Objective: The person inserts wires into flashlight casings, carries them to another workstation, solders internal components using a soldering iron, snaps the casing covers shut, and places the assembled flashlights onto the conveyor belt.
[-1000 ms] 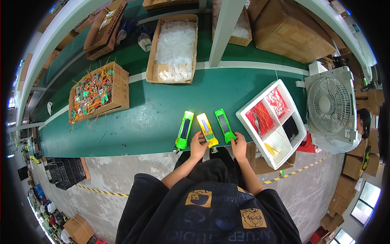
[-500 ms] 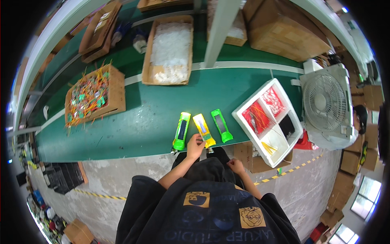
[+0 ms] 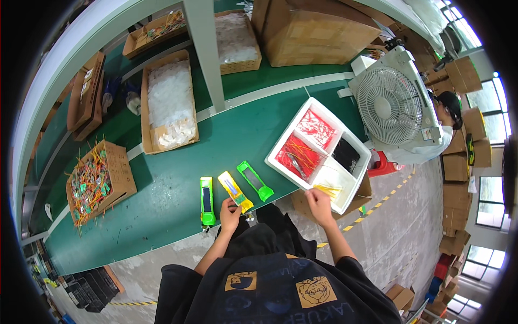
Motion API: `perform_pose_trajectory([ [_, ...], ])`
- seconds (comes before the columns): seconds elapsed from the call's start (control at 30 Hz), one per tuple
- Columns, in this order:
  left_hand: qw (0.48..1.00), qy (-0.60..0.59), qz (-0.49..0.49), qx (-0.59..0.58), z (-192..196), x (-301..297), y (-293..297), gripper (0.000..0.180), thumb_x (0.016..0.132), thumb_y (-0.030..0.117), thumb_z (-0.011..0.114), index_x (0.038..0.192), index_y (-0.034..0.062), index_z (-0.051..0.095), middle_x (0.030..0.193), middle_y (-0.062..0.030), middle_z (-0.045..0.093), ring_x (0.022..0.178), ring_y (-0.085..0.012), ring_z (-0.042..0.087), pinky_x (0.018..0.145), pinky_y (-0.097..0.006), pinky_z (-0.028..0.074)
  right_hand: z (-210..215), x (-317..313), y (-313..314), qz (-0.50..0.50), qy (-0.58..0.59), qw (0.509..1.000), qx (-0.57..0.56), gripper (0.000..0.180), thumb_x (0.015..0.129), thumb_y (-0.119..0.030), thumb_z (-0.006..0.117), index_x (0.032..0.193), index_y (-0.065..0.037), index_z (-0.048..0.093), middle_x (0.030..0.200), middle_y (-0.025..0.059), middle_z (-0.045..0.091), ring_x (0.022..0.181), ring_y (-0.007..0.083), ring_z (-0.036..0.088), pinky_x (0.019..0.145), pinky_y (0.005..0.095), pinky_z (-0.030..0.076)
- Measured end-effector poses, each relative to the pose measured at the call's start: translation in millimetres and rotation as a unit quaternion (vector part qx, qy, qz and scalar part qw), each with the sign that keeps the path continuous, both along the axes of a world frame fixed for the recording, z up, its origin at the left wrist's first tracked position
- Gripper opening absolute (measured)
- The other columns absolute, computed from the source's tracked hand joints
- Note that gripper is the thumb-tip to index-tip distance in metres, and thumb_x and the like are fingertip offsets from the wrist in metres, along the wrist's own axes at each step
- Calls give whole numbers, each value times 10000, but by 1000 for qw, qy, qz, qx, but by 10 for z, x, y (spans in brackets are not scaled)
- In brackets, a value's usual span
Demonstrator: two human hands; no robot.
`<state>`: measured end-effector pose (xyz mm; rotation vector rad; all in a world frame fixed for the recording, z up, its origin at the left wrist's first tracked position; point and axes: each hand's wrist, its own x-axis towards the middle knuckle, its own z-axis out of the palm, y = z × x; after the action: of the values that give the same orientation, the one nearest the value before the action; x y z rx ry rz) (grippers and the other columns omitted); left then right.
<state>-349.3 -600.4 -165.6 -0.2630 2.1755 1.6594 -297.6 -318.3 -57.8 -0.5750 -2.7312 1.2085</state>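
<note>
My left hand is closed on the near end of a yellow plastic casing with a pale strip and a small green circuit board inside. Left of it lies a bright green casing with a dark panel. Another green casing with a grey panel rests to its right. At the near wall of a divided white foam box is my right hand, its fingers curled beside thin yellow wires; whatever they pinch is hidden. Red wires and black wires fill other compartments.
A carton of tangled wired parts stands on the left of the green table. Farther back are a carton of clear plastic pieces and a metal post. A fan stands at right, a person behind it.
My right hand has moved from my lap to the foam box, beside the yellow wires. My left hand stays on the yellow casing. The whole view has turned to the right.
</note>
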Motion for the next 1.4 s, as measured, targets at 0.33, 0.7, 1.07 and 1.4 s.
perform_pose_trajectory([
  [0.33, 997, -21, 56, -39, -45, 93, 26, 379, 759, 129, 608, 1078, -17, 464, 947, -110, 558, 742, -152, 531, 670, -275, 450, -188, -1131, 1360, 34, 22, 990, 133, 100, 763, -93, 568, 822, -14, 579, 757, 150, 558, 728, 292, 559, 663, 345, 441],
  [0.7, 982, -62, 177, -32, -65, 270, 149, 393, 788, 178, 604, 1098, -16, 460, 972, -120, 536, 780, -149, 512, 704, -264, 436, -683, -1923, 1619, 244, -80, 942, 217, 114, 686, -101, 628, 796, -87, 602, 851, 85, 546, 881, 257, 521, 777, 355, 423],
  [1.07, 973, -79, 216, 2, -52, 266, 230, 372, 803, 173, 590, 1093, -20, 458, 957, -113, 544, 792, -146, 521, 705, -252, 436, -766, -1940, 1857, 251, -104, 944, 187, 73, 722, -122, 602, 735, -56, 632, 773, 93, 595, 762, 251, 563, 694, 360, 442],
  [1.4, 981, -82, 173, -17, 31, 223, 101, 358, 800, 205, 591, 1058, -18, 484, 894, -105, 572, 750, -151, 559, 673, -256, 446, -518, -1848, 1991, 97, -113, 976, -161, 177, 763, -116, 611, 832, 45, 633, 743, 59, 620, 678, 109, 550, 632, 224, 435],
])
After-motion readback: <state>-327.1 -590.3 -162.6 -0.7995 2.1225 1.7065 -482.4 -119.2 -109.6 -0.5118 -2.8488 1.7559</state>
